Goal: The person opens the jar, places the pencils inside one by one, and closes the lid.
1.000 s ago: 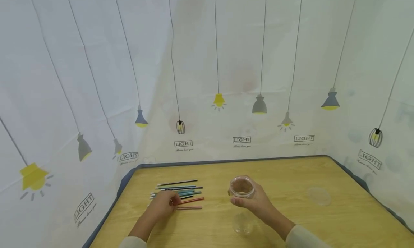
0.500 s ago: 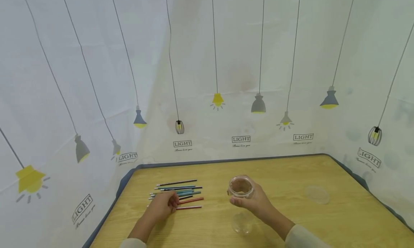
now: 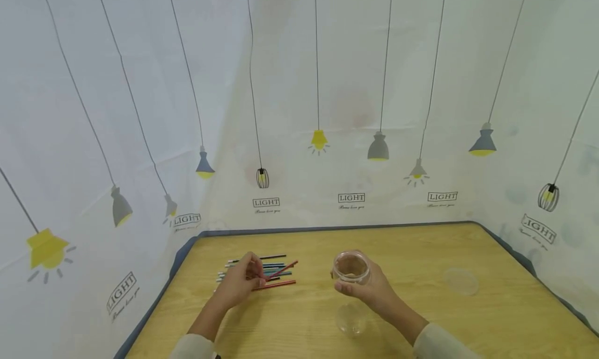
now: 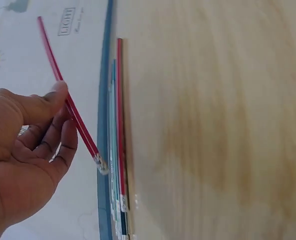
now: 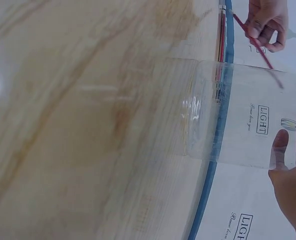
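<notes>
Between thumb and fingers, my left hand (image 3: 241, 282) pinches a red pencil (image 4: 82, 125), lifted above the table and tilted, its eraser end lower in the left wrist view. A second red pencil (image 4: 120, 115) lies on the table at the near side of several dark and teal pencils (image 3: 280, 273), most of them partly behind the left hand. My right hand (image 3: 374, 289) grips a clear plastic jar (image 3: 351, 268) near its open mouth. The jar stands upright, and its transparent wall (image 5: 212, 110) shows in the right wrist view.
A round clear lid (image 3: 460, 281) lies flat on the wooden table (image 3: 402, 249) to the right of the jar. White cloth walls (image 3: 299, 88) printed with lamps rise around the table's back and sides.
My left hand has raised one red pencil from the table and moved it slightly away from me. The right hand keeps holding the jar in nearly the same place.
</notes>
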A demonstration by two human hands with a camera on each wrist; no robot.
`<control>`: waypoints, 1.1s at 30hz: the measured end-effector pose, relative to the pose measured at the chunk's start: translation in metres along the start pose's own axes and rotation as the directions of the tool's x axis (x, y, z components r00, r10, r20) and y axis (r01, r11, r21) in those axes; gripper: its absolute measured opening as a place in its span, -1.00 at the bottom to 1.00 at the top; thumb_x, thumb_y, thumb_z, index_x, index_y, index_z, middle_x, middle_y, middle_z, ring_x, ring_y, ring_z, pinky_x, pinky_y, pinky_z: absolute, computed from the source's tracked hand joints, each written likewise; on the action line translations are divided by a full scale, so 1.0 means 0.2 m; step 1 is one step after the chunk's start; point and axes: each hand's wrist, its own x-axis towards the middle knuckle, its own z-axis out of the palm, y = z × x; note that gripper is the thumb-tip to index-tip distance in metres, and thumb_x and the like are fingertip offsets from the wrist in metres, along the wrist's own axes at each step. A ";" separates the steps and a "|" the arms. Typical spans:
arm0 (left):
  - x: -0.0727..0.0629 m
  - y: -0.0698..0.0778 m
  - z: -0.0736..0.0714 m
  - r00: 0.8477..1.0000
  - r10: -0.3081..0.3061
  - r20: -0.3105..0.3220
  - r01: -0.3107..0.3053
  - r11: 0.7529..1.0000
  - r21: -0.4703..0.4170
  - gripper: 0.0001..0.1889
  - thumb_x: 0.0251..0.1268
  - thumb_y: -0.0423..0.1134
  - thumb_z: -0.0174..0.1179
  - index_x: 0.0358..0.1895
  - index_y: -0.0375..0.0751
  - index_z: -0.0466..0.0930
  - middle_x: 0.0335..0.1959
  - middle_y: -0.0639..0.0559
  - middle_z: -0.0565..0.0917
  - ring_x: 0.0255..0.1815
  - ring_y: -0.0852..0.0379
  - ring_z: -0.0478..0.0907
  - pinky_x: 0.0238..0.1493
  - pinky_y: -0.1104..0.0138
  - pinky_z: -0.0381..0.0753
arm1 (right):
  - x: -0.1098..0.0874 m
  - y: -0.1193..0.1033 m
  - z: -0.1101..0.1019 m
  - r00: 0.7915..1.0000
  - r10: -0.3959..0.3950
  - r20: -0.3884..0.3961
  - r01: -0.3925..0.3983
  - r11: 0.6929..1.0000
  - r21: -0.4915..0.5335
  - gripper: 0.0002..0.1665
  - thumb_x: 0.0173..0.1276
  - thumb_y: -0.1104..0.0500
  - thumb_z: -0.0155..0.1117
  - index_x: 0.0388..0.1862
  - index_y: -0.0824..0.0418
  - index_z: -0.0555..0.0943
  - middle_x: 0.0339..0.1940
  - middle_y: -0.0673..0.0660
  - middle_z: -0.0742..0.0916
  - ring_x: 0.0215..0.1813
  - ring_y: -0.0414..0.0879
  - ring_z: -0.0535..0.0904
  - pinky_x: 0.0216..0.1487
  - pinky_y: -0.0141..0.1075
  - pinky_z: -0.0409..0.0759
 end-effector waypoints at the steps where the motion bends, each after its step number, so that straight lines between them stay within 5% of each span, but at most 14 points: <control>1: 0.01 0.01 -0.01 1.000 -0.010 -0.008 0.009 0.998 -0.057 -0.77 0.55 -0.44 0.37 0.05 -0.18 0.50 -0.15 -0.01 0.78 -0.11 0.14 0.72 -0.16 0.28 0.70 | 0.00 0.00 0.00 1.000 0.000 -0.001 0.000 1.000 0.000 -0.33 0.39 0.26 0.61 0.41 0.24 0.53 0.21 0.50 0.75 0.20 0.28 0.78 0.24 -0.26 0.79; 6: 0.03 0.08 -0.03 0.997 -0.056 -0.056 0.038 0.959 -0.281 -0.73 0.56 -0.41 0.37 0.11 -0.19 0.48 0.00 -0.09 0.84 -0.02 0.07 0.75 -0.06 0.20 0.74 | 0.00 0.00 0.00 1.000 -0.006 -0.005 0.006 1.000 0.009 -0.33 0.39 0.28 0.60 0.41 0.25 0.53 0.20 0.49 0.76 0.19 0.28 0.78 0.22 -0.25 0.80; 11: 0.04 0.16 -0.05 0.995 -0.068 -0.079 0.030 0.914 -0.405 -0.72 0.61 -0.37 0.33 0.16 -0.17 0.43 0.10 -0.12 0.82 0.10 0.06 0.75 0.20 0.11 0.73 | -0.01 0.00 0.01 1.000 0.000 -0.006 0.000 1.000 0.003 -0.33 0.39 0.27 0.61 0.41 0.23 0.54 0.20 0.45 0.76 0.19 0.21 0.79 0.23 -0.25 0.80; 19: 0.06 0.37 -0.09 0.997 -0.042 -0.070 -0.007 0.813 -0.582 -0.66 0.65 -0.25 0.32 0.24 -0.08 0.37 0.21 -0.06 0.75 0.22 0.08 0.70 0.30 0.28 0.68 | -0.02 0.00 0.01 1.000 0.008 -0.003 -0.008 1.000 0.003 -0.33 0.39 0.26 0.60 0.42 0.22 0.53 0.23 0.51 0.74 0.17 0.03 0.80 0.23 -0.26 0.79; 22: 0.07 0.46 -0.10 0.998 -0.023 -0.058 -0.021 0.747 -0.665 -0.68 0.65 -0.26 0.31 0.22 -0.01 0.36 0.17 0.04 0.74 0.24 0.11 0.70 0.32 0.28 0.70 | -0.02 0.00 0.01 1.000 0.013 -0.004 -0.013 1.000 0.005 -0.32 0.39 0.25 0.60 0.42 0.23 0.53 0.23 0.47 0.75 0.17 0.00 0.80 0.23 -0.27 0.79; 29: 0.09 0.65 -0.09 0.998 0.033 -0.048 -0.058 0.547 -0.835 -0.71 0.69 -0.38 0.21 0.20 0.00 0.35 0.02 0.13 0.77 0.11 0.15 0.75 0.35 0.23 0.74 | -0.01 0.00 0.01 1.000 0.010 -0.018 -0.011 1.000 -0.005 -0.31 0.37 0.27 0.61 0.42 0.26 0.53 0.20 0.39 0.78 0.17 0.05 0.80 0.23 -0.27 0.79; 33: 0.09 0.75 -0.07 0.997 0.062 -0.043 -0.068 0.488 -0.870 -0.73 0.71 -0.41 0.18 0.17 0.01 0.36 0.00 0.16 0.77 0.12 0.14 0.76 0.38 0.17 0.73 | 0.00 0.00 0.00 1.000 0.008 -0.023 -0.008 1.000 -0.025 -0.30 0.37 0.26 0.62 0.42 0.27 0.53 0.19 0.34 0.80 0.19 0.15 0.79 0.23 -0.28 0.78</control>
